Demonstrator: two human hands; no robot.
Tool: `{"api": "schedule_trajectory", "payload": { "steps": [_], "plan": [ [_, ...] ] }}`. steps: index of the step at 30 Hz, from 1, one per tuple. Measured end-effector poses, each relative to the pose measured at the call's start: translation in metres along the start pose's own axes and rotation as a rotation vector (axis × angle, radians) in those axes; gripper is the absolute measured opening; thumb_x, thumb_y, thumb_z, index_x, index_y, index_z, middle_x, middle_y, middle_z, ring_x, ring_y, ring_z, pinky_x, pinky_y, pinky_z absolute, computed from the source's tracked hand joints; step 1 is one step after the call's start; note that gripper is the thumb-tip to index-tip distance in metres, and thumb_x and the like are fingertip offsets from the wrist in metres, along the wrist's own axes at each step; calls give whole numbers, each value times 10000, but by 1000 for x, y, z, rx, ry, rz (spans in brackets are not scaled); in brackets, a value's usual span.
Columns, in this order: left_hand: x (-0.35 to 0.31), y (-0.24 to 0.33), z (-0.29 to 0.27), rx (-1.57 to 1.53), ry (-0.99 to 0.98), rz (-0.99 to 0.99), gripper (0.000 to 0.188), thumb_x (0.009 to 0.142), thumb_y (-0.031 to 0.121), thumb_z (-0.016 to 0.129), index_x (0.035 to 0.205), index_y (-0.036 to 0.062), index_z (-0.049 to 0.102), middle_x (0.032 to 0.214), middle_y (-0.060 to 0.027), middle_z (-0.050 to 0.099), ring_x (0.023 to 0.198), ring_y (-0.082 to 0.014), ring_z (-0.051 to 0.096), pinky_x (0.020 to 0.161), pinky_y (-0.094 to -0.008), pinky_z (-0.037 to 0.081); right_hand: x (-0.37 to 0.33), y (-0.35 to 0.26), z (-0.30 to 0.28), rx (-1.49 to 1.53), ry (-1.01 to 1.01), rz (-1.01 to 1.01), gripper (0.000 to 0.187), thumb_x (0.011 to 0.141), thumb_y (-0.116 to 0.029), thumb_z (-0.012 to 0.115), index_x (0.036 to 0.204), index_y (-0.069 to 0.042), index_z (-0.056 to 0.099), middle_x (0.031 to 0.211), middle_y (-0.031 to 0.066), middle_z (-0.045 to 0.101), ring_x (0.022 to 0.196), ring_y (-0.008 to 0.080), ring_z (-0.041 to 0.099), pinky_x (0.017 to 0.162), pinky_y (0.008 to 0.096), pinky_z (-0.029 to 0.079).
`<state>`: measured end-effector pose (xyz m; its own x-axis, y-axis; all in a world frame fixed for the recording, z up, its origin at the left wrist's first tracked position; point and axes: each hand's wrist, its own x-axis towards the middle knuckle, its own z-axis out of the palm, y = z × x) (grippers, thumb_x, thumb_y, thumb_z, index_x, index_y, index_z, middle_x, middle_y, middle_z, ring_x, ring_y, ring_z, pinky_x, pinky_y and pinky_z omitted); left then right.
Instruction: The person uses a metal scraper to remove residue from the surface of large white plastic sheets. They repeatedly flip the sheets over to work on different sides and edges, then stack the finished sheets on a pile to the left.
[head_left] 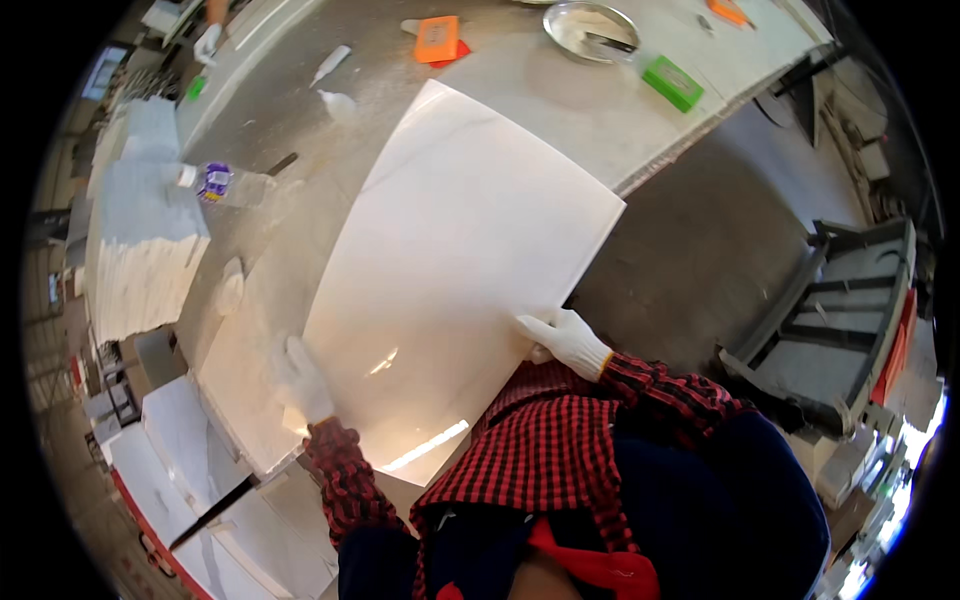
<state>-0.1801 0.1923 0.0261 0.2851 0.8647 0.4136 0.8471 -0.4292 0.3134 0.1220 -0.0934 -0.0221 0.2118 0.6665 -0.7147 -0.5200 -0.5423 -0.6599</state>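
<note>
A large glossy white tile (pixel 460 220) with faint grey veining lies at a slant over the worktable, its near right edge jutting past the table. My right hand (pixel 568 340), in a white knit glove, grips that edge, thumb on top and the other fingers tucked underneath. On the opposite side, my left hand (pixel 303 385), also gloved, is beside the tile's left edge with its fingers stretched out over a second pale tile (pixel 260 350) or slab beneath. Slight blur hides whether the left fingertips touch anything. Light reflects off the glossy tile near my body.
On the dusty worktable (pixel 290 110) are a plastic bottle (pixel 228 186), a metal bowl (pixel 590 32) holding powder and a tool, a green box (pixel 672 83) and an orange box (pixel 437 39). Stacked tiles (pixel 150 250) stand left; a dark metal frame (pixel 840 320) stands right. Another person's gloved hand (pixel 207 44) shows far left.
</note>
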Motion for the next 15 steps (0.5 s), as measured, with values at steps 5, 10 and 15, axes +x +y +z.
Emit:
{"api": "schedule_trajectory", "payload": {
  "steps": [5, 10, 15],
  "plan": [
    [29, 76, 45, -11, 138, 240, 266, 1022, 220, 626, 1135, -5, 711, 1060, -175, 732, 1001, -364, 677, 881, -446, 523, 20, 4, -18, -75, -142, -6, 426, 981, -421, 695, 969, 3, 737, 661, 3, 610, 577, 104, 539, 559, 266, 459],
    [59, 158, 69, -72, -3, 62, 323, 1033, 288, 594, 974, -1, 724, 828, -194, 695, 770, -374, 665, 703, -471, 495, 32, -3, -37, -97, -340, -11, 373, 989, -359, 700, 1070, 5, 684, 796, 24, 659, 670, 102, 572, 598, 277, 471],
    [69, 170, 83, -119, 75, -36, 407, 1026, 325, 590, 781, 12, 682, 690, -237, 626, 661, -407, 634, 609, -492, 466, 33, -33, -62, -292, -490, -213, 436, 963, -240, 713, 1295, 31, 631, 1014, 69, 749, 865, 151, 691, 768, 292, 566]
  ]
}}
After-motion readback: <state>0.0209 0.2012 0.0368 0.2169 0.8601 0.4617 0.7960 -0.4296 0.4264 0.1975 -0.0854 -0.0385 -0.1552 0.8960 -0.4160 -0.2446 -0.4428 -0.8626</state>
